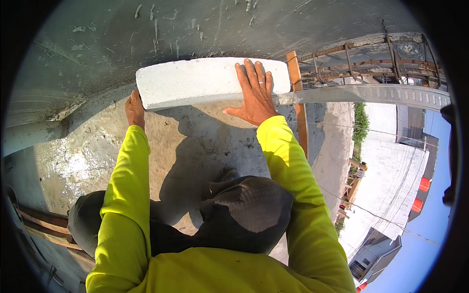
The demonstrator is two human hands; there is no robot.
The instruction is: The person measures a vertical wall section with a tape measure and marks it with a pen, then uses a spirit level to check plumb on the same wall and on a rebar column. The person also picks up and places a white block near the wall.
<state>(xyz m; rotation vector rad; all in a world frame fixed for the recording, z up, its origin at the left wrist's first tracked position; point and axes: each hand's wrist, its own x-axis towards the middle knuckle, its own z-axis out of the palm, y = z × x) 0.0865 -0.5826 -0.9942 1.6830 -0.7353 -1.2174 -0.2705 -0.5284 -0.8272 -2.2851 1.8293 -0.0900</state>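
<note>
Outdoors, a worker's right hand [255, 98] lies flat and splayed on a long, white rectangular block [195, 82]; the left hand [135, 109] touches its left end, grip unclear.

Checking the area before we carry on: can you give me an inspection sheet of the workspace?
Surface: rough grey concrete floor, partly shadowed, with a shiny, wet-looking patch at left.
Job's things: one long white block, lying crosswise ahead of the person.
Clutter: wooden strip and metal bar by the block's right end; brown lengths at lower left, material unclear.
Hands: left hand at the block's left end, fingers partly hidden; right hand spread flat on it.
Cables: thin wire-like lines outside, right.
Surroundings: grey wall, rusty rebar, white building.
</note>
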